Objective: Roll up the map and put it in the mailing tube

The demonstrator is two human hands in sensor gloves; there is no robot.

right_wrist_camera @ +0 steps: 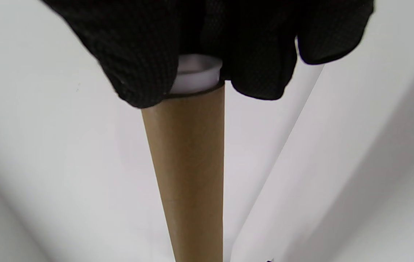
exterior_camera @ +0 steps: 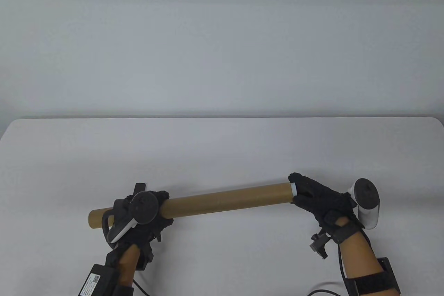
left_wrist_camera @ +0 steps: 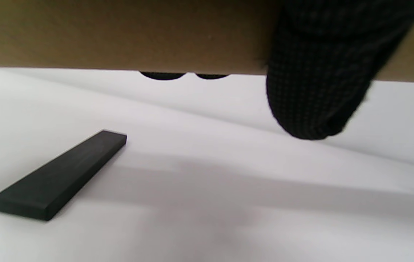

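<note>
From above, the tube point(exterior_camera: 222, 200) lies crosswise, held over the table point(exterior_camera: 222, 143): the left hand point(exterior_camera: 145, 212) wraps its left part, the right hand point(exterior_camera: 312, 193) pinches the white cap point(exterior_camera: 294, 190) at the right end. The left wrist view shows a thumb across cardboard; the right looks down its length.

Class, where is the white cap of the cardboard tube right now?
The white cap sits at the tube's right end in the table view, gripped by the right hand.

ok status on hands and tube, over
Left hand grips mailing tube. Right hand holds white end cap at tube's end. Black bar on table, clear.
</note>
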